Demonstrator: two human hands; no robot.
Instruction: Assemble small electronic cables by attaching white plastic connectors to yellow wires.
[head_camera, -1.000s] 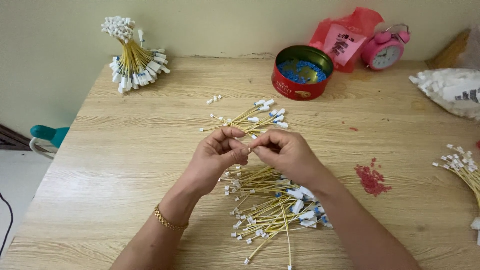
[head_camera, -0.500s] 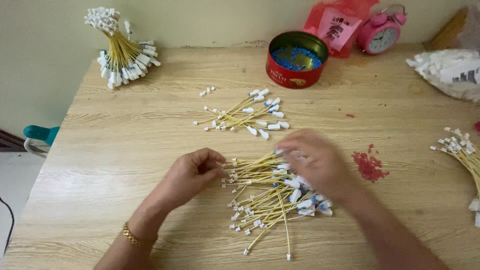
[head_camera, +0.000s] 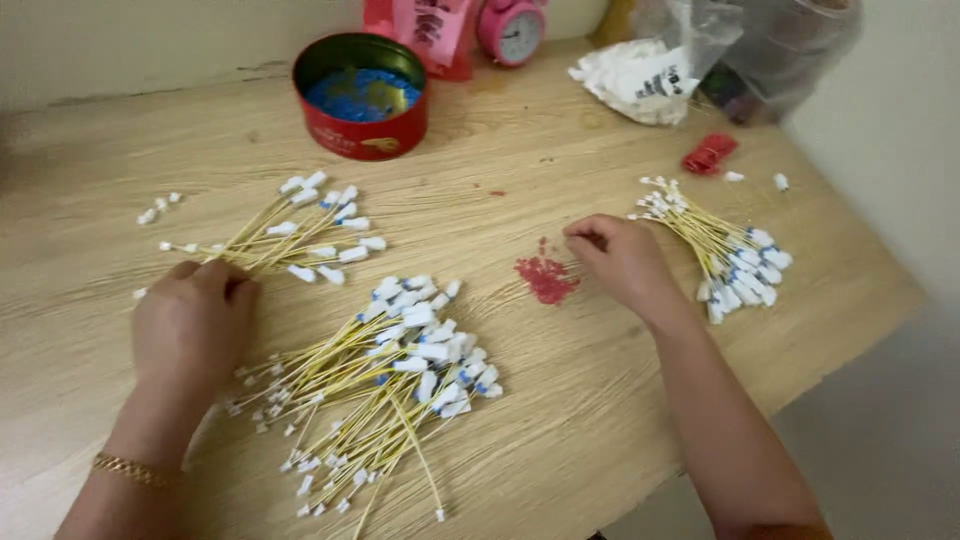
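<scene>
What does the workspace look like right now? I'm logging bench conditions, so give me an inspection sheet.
Surface: wooden table, red stain mid-table.
Job's things: three heaps of yellow sticks with white tips: middle heap, back heap, right heap.
Clutter: red tin, pink clock, plastic bag, red scrap.
Grippers: left hand rests at back heap; right hand beside right heap.
Cables: nothing seen.
Surroundings: pale wall.

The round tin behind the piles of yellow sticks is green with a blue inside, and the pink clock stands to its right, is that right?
Not quite. The round tin is red, not green; its inside is blue. The head view shows it behind the piles of yellow sticks, with the pink clock to its right at the back of the table.
</scene>
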